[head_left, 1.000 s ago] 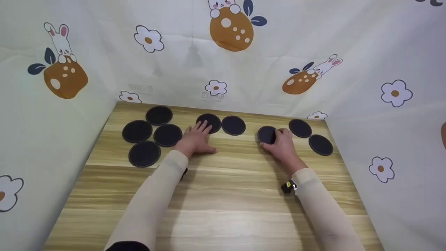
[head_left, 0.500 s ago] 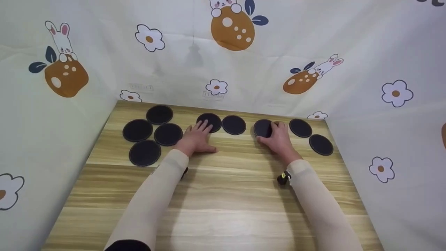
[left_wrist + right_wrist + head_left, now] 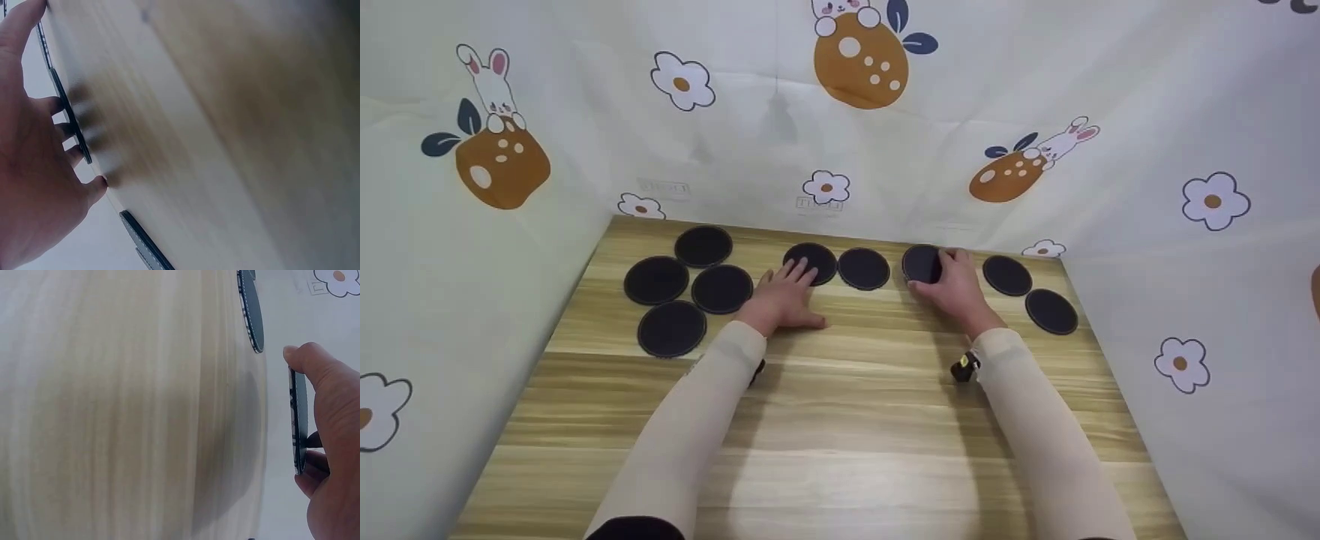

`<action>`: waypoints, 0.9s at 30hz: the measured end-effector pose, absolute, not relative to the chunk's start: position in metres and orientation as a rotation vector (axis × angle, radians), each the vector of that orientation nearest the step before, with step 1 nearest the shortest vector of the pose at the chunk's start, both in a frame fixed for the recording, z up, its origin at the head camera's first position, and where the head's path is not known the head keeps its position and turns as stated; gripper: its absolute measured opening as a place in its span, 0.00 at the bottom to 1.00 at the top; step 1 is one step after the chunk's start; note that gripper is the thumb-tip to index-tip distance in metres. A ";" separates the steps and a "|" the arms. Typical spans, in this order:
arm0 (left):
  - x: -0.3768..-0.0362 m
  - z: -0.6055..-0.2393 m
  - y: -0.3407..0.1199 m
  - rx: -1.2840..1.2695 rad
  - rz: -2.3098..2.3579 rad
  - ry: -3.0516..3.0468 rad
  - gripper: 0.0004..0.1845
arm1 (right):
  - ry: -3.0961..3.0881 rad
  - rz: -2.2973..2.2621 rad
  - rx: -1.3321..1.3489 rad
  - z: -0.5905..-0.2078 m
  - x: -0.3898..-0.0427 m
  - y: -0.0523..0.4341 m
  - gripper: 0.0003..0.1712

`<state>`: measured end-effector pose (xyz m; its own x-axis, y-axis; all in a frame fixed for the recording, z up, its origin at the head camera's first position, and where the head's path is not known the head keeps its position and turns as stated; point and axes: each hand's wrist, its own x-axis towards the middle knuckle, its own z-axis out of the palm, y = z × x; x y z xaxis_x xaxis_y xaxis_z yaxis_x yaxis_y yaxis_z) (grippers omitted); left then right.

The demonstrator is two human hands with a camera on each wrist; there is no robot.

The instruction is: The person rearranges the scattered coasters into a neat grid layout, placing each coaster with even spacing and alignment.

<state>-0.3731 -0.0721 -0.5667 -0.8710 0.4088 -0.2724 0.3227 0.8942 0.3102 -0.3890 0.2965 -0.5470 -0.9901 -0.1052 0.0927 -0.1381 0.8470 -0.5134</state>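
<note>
Wood-grain table [image 3: 840,420], boxed in on three sides by a cloth backdrop [image 3: 960,112] printed with rabbits and flowers. Nine dark round pads lie along the far edge.

Right hand [image 3: 956,289]: gripping a pad [image 3: 921,264] near the middle of the far edge. The right wrist view shows that pad [image 3: 299,422] lifted off the table and edge-on, with the thumb on one face and curled fingers behind the other. In the head view the hand covers the pad's right part.

Left hand [image 3: 781,298]: flat on the table, fingers straight and spread, fingertips resting on the near edge of another pad [image 3: 812,262]. The left wrist view shows the fingers [image 3: 67,132] lying over the thin pad rim. Not gripping anything.

A loose pad [image 3: 863,268] sits between the two hands, just beside the left hand's pad and close to the held one.

Cluster of four pads [image 3: 690,281] toward the far left corner, left of the left hand, close together.

Two pads [image 3: 1029,294] toward the far right corner, right of the right hand, slightly apart from each other.

Both arms in cream sleeves [image 3: 690,442].
</note>
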 end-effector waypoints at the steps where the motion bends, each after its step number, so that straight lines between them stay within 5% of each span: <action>1: -0.372 -0.566 -0.072 0.549 0.369 2.734 0.65 | -2.958 0.830 0.197 -0.547 -0.390 0.296 0.62; 27: -0.362 -0.559 -0.074 0.570 0.424 2.770 0.63 | -2.938 0.840 0.170 -0.549 -0.399 0.285 0.61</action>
